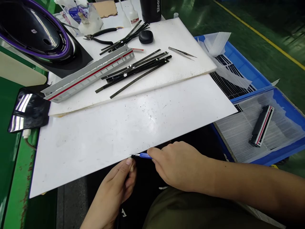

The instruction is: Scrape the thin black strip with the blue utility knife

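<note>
My right hand (pixel 178 165) is wrapped round the blue handle of a small knife-like tool (pixel 145 155). The tool's thin metal tip points left and reaches a small dark piece (pixel 133 156) at the board's front edge. My left hand (pixel 122 179) pinches that dark piece between thumb and fingers; most of it is hidden. Both hands are close together over the front edge of the white board (pixel 102 136). Beyond them, several black strips (pixel 133 71) and a long grey train-like shell with a red stripe (pixel 90 76) lie on a white foam slab (pixel 162 76).
Pliers (pixel 101 36), tweezers (pixel 182 53), a black case (pixel 145 37) and a black bottle (pixel 151 9) stand or lie at the back. A phone (pixel 30 109) is at left. Blue trays (pixel 293 108) at right hold strips and a short striped shell (pixel 262 125).
</note>
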`<state>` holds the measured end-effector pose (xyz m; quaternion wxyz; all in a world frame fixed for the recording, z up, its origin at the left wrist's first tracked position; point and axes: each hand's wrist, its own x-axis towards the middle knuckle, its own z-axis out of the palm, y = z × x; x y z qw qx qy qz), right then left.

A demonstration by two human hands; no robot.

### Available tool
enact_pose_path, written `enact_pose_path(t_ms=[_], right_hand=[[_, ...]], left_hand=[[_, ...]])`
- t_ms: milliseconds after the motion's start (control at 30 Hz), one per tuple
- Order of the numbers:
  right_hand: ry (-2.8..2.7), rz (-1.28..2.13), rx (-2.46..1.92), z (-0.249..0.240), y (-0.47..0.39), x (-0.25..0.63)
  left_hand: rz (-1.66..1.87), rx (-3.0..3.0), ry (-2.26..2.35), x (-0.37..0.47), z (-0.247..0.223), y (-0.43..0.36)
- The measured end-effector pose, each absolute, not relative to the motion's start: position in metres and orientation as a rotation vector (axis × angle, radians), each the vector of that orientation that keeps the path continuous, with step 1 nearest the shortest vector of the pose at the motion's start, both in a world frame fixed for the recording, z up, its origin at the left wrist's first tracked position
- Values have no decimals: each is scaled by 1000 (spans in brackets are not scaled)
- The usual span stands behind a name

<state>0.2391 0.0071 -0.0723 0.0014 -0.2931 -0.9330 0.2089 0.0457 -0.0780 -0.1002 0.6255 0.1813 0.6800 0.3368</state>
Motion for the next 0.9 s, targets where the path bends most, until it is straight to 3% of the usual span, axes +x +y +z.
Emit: enact_pose_path(t_ms=[900], right_hand=[[-2944, 741, -1057, -67, 3, 236]], left_hand=[[804, 410, 1585, 51, -100, -75]])
